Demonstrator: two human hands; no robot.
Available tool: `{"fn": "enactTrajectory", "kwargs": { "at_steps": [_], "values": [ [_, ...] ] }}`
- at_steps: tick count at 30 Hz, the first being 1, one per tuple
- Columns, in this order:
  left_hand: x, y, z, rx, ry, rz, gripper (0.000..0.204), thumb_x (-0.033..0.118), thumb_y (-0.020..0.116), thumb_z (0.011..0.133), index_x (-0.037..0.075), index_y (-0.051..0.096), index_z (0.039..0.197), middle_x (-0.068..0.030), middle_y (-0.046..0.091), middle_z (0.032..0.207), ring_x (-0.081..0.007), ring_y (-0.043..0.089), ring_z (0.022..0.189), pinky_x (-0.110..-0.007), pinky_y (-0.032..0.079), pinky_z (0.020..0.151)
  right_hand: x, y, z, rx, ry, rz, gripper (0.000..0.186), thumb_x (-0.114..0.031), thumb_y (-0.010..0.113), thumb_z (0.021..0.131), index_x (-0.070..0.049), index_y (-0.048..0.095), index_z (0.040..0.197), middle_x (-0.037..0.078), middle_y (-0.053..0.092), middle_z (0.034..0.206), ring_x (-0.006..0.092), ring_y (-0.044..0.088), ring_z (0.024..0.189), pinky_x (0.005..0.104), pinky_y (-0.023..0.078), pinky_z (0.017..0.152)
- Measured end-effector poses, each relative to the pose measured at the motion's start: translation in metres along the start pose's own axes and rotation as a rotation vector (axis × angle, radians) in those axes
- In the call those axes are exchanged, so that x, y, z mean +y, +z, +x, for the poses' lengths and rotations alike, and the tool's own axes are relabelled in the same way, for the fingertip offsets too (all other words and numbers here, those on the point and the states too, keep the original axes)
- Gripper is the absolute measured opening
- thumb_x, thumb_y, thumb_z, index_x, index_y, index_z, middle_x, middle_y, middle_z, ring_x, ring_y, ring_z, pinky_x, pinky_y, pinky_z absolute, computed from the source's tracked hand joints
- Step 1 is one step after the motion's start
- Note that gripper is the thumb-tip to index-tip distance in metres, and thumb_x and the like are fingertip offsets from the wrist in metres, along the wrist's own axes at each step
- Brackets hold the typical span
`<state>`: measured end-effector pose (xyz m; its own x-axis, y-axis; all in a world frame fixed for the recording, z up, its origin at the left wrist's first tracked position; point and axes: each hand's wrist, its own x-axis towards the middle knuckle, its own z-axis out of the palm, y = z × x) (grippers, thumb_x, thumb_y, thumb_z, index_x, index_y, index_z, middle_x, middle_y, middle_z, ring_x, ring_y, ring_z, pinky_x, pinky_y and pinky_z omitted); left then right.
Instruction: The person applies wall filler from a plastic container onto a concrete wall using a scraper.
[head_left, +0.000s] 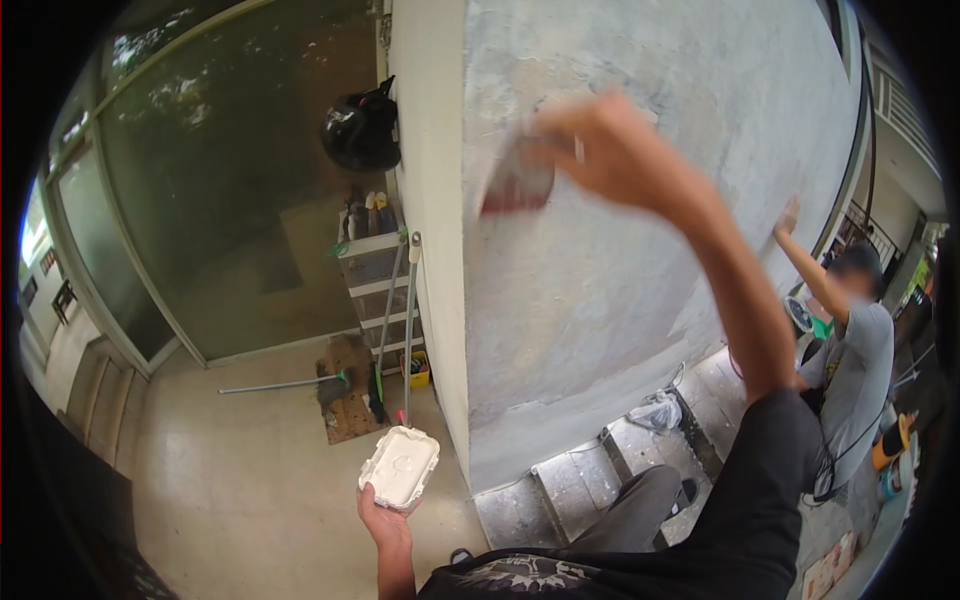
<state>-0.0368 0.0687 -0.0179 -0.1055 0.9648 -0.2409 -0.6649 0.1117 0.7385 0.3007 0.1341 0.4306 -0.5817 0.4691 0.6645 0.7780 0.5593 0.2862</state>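
Observation:
My left hand holds up a rectangular tub from below, its rim caked with white. Smooth white paste fills the tub, with a small round mark in the middle. Raised high against the patchy grey wall, my right hand is closed on a wide-bladed putty knife. Motion blurs both hand and knife. The blade, dark reddish toward its edge, points down near the wall's left corner. Whether it touches the wall I cannot tell.
Stairs run along the wall's foot, with a plastic bag on them. To the right, a co-worker in a grey shirt reaches a hand to the wall. A shelf, a broom and a black helmet are at left.

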Motion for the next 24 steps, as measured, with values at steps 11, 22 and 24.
{"fn": "enactTrajectory", "kwargs": {
  "at_steps": [11,22,24],
  "values": [
    [-0.004,-0.001,0.003,0.002,-0.014,-0.043,0.058,0.041,0.05,0.092,0.01,0.039,0.139,-0.0162,0.049,0.138,-0.036,0.058,0.117,-0.053,0.058,0.072,-0.025,-0.126,0.048,0.493,0.024,-0.191,0.022,-0.014,0.067,0.089,0.007,0.069,0.093,0.013,0.071,0.079,0.011,0.061,0.069,0.0279,0.048,0.063],
    [0.0,-0.001,-0.006,0.043,0.049,-0.033,0.057,0.042,0.049,0.092,0.01,0.04,0.139,-0.0158,0.049,0.138,-0.0361,0.058,0.117,-0.054,0.056,0.075,0.023,-0.017,0.016,0.054,0.077,-0.011,0.016,-0.012,0.069,0.088,-0.006,0.074,0.102,0.012,0.074,0.093,0.0209,0.069,0.074,0.0315,0.054,0.069],
    [-0.001,0.001,-0.005,0.039,0.041,-0.024,0.058,0.042,0.05,0.092,0.01,0.04,0.139,-0.0157,0.049,0.138,-0.036,0.058,0.117,-0.054,0.056,0.074,0.044,-0.061,0.035,0.277,0.015,-0.25,0.018,-0.014,0.069,0.089,-0.006,0.074,0.103,0.011,0.074,0.091,0.0198,0.067,0.072,0.0301,0.053,0.069]
  ]
}}
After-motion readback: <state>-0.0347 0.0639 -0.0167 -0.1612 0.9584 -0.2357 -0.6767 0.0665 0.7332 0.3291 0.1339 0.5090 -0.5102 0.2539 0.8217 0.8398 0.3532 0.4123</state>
